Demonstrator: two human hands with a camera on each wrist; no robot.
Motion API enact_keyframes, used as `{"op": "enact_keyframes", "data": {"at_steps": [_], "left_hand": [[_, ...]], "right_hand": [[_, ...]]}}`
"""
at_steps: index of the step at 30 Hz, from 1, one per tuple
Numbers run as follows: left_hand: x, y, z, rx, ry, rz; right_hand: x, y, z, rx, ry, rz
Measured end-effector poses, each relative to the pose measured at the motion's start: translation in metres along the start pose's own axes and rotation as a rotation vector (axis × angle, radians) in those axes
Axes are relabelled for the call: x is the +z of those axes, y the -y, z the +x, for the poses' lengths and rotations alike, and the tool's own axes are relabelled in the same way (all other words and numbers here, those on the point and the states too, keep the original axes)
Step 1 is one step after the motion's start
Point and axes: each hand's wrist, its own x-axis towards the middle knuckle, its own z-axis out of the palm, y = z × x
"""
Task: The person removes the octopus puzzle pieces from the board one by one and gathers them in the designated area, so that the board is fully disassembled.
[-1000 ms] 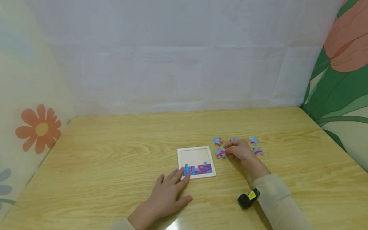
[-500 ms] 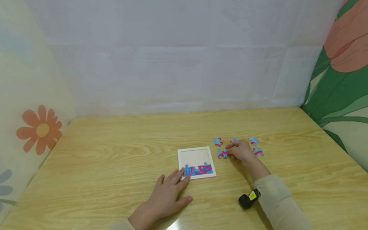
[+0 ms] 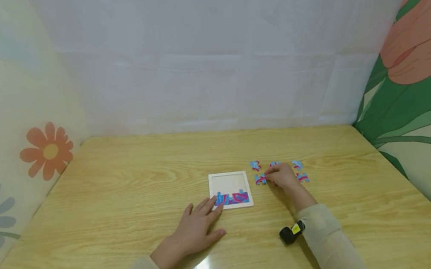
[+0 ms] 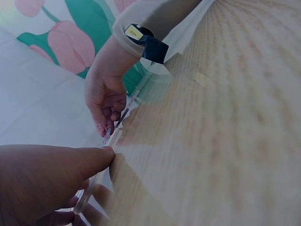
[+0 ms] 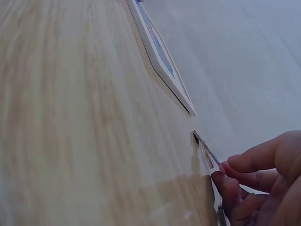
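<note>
My right hand (image 3: 282,176) pinches a blue and pink puzzle piece (image 3: 260,179) between thumb and fingers, just right of the white puzzle frame (image 3: 249,187). Seen from the right wrist, that piece (image 5: 207,150) is held at its near end, tilted, close over the table. Joined pieces (image 3: 238,198) in blue, purple and pink fill the near part of the frame; its far part shows bare backing. My left hand (image 3: 193,230) lies with fingers spread on the table, its fingertips at the frame's near left corner.
Around the right hand lie more loose pieces: one (image 3: 255,165) behind the held piece, one (image 3: 274,164) partly hidden by the hand, one (image 3: 297,165) at the far right and another (image 3: 302,177) near it. A black strap device (image 3: 291,232) sits at the right cuff.
The pinched piece has shifted very slightly to the right with the right hand's fingers. The left hand and the frame stay where they were.
</note>
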Motion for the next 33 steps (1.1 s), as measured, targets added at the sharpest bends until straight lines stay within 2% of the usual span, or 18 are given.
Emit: {"op": "enact_keyframes", "data": {"at_steps": [14,28,33], "left_hand": [[0.0,0.0,0.0,-0.003,0.002,0.008],[-0.001,0.0,0.002,-0.006,-0.011,0.011],[-0.001,-0.002,0.004,-0.024,-0.006,0.004]], "right_hand": [[-0.005,0.002,-0.001,-0.019,-0.031,-0.07],[-0.013,0.006,-0.007,-0.03,-0.004,-0.044],[-0.012,0.009,-0.013,-0.075,0.016,-0.036]]}}
